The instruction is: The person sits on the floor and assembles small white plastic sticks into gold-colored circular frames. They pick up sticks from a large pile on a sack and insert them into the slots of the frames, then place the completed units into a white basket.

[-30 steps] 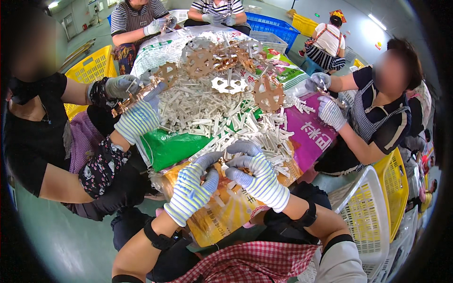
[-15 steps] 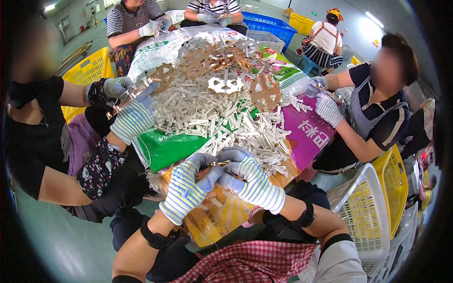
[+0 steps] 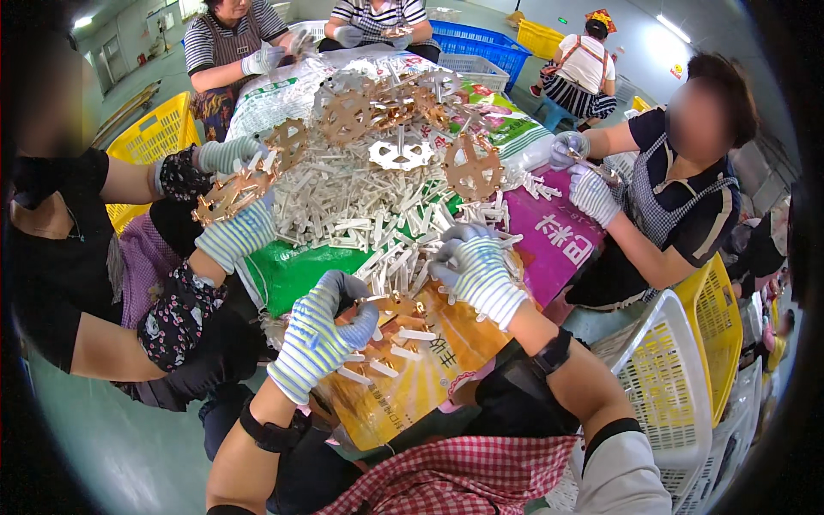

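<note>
Both my hands wear white gloves with blue-green stripes and grey fingers. My left hand [image 3: 322,330] pinches the edge of a copper-coloured metal disc [image 3: 410,323] with cut-outs. White strips lie on and around that disc, over the yellow sack. Farther right, my right hand [image 3: 482,273] is bent over the near edge of a heap of small white strips [image 3: 343,206]. Its thumb and fingers curl down among the strips; what they hold, if anything, is hidden. Another copper-coloured disc [image 3: 475,166] and a silvery disc with an upright stem [image 3: 401,154] rest on the heap.
Printed sacks, green [image 3: 300,275], purple [image 3: 554,223] and yellow [image 3: 378,408], cover the work surface. A co-worker's gloved hand [image 3: 236,232] on the left holds a copper-coloured disc; another co-worker [image 3: 678,180] sits right. White [image 3: 657,386] and yellow [image 3: 717,326] crates stand at my right.
My hands have come apart. The right has moved forward and right to the strips, while the left has stayed near with the disc, now more visible. The left co-worker's disc has tilted.
</note>
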Motion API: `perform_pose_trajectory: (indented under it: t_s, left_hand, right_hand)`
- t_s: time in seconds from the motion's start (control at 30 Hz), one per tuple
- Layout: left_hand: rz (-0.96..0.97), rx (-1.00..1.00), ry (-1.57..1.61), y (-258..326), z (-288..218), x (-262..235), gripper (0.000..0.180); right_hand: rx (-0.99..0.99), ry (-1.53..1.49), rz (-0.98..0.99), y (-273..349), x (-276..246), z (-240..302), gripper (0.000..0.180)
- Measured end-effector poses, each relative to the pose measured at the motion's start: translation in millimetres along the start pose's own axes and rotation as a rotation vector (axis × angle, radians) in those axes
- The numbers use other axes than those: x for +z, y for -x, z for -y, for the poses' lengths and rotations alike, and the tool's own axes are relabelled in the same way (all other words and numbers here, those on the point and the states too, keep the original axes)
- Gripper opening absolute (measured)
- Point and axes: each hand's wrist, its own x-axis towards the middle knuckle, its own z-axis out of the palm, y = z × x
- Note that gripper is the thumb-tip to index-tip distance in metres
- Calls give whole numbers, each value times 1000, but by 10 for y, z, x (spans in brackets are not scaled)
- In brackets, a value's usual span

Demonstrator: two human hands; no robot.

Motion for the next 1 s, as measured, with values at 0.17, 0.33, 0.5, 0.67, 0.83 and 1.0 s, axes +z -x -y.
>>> perform_pose_trajectory:
  t_s: [0.17,0.33,0.5,0.67,0.83,1.0]
  left_hand:
    - [65,-4,18,3,-11,-65,30]
    - [131,-108,42,42,-144,-122,37]
    - [-16,95,123,13,-6,-96,40]
    - [32,64,75,-11,66,-75,46]
    - [34,92,-11,-22,103,-101,44]
    - [36,69,37,4,89,-85,43]
  right_hand:
    - [-370,164,182,-168,80,186,29]
    - [-338,305,194,-122,211,89,29]
    - [-291,339,240,-107,266,52,17]
    - [-222,126,162,-84,200,2,20]
    - [-261,152,213,-71,215,67,22]
    - [-267,265,304,-90,278,67,20]
